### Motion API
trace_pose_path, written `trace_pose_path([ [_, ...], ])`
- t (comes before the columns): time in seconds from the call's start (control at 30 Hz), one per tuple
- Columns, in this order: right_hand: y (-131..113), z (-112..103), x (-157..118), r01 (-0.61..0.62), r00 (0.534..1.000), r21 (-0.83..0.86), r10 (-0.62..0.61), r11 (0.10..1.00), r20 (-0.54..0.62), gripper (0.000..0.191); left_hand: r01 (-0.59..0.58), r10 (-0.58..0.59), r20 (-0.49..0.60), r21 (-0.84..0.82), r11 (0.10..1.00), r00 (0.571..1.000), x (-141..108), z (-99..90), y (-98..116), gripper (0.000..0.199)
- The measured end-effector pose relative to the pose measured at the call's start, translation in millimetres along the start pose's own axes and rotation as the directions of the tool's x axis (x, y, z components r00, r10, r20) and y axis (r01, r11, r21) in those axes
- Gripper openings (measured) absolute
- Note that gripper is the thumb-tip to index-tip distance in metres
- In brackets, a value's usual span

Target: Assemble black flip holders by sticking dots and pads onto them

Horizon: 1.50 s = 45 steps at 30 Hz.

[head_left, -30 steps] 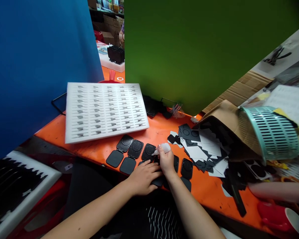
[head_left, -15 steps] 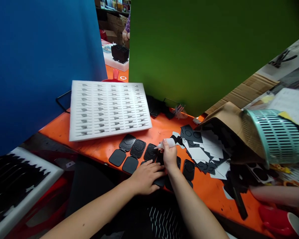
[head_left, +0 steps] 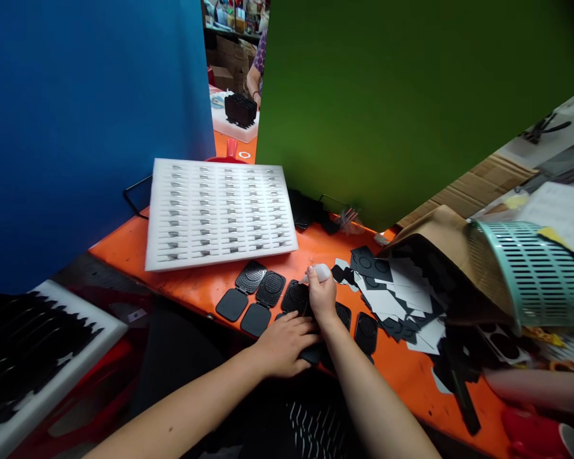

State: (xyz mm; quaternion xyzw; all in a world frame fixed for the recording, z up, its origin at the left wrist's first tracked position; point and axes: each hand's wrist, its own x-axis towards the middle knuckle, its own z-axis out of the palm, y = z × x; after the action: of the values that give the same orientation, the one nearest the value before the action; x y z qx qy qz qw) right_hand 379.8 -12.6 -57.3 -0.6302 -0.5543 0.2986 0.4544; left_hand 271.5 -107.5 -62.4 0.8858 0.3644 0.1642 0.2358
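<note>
While the right hand (head_left: 323, 296) closes its fingers around a small white bottle (head_left: 321, 273), the left hand (head_left: 287, 344) lies palm down, fingers extended and slightly apart, over the lower ends of the black hinged pieces (head_left: 295, 297); it seems to press rather than grip, though what is beneath the palm cannot be seen. The bottle's nozzle leans left above a ridged black face, and whether its tip touches is too small to tell. Too hard a squeeze could let out more of the contents than wanted, and a drip might land on the left fingertips just below. The pieces lie side by side along the near edge of the orange table (head_left: 310, 245), some hidden by the hands; the right forearm passes close over those at the right end, so a careless sweep could drag them out of line. If the left palm slides towards the body, a piece could tip off the edge. Beyond the row stands a white foam tray (head_left: 151, 213) with metal-looking inserts, and rightward a loose pile of cut sheets (head_left: 418, 284) spreads near enough that a knocked sheet might slip among the pieces.
</note>
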Motion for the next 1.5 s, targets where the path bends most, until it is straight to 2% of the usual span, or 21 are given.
trace_pose_path([
  [0.1,-2,-1,0,-0.100,0.995,0.170,0.102,0.980,0.001,0.035,-0.016,0.016,0.023,0.000,1.000,1.000,1,-1.9,1,0.056],
  [0.23,-11,4,-8,-0.195,0.980,0.304,0.171,0.932,0.104,0.036,-0.029,0.029,0.008,-0.006,1.000,1.000,-7,-14.3,4,0.057],
  [0.33,-18,12,-20,-0.193,0.971,0.251,0.149,0.949,0.185,0.037,0.056,-0.055,-0.073,0.007,0.998,0.996,-25,-24.2,-1,0.036],
  [0.4,-21,17,-27,-0.162,0.971,0.189,0.122,0.969,0.206,0.037,0.149,-0.141,-0.156,0.036,0.988,0.978,-38,-27.7,-10,0.025],
  [0.53,-23,25,-34,-0.046,0.983,0.086,0.030,0.995,0.180,0.037,0.296,-0.256,-0.315,0.085,0.951,0.914,-56,-25.8,-29,0.024],
  [0.7,-20,27,-35,0.041,0.989,-0.080,-0.029,0.996,0.142,0.035,0.326,-0.267,-0.379,0.101,0.940,0.886,-57,-18.3,-36,0.023],
  [0.8,-16,26,-33,0.059,0.990,-0.121,-0.042,0.991,0.134,0.034,0.318,-0.245,-0.422,0.113,0.941,0.873,-56,-15.4,-36,0.022],
  [0.97,-13,26,-25,-0.029,0.992,-0.020,0.031,0.999,0.120,0.036,0.307,-0.218,-0.455,0.131,0.943,0.863,-56,-12.1,-38,0.022],
  [1.1,-18,36,-16,-0.101,0.988,0.091,0.089,0.991,0.126,0.039,0.316,-0.234,-0.436,0.124,0.941,0.869,-58,-9.5,-40,0.024],
  [1.3,-20,57,-10,-0.033,0.994,0.010,0.032,0.999,0.105,0.037,0.336,-0.264,-0.413,0.111,0.935,0.872,-58,-7.5,-41,0.024],
  [1.5,-20,62,-8,0.052,0.991,-0.047,-0.045,0.998,0.128,0.034,0.334,-0.265,-0.419,0.098,0.938,0.868,-59,-7.1,-42,0.024],
])
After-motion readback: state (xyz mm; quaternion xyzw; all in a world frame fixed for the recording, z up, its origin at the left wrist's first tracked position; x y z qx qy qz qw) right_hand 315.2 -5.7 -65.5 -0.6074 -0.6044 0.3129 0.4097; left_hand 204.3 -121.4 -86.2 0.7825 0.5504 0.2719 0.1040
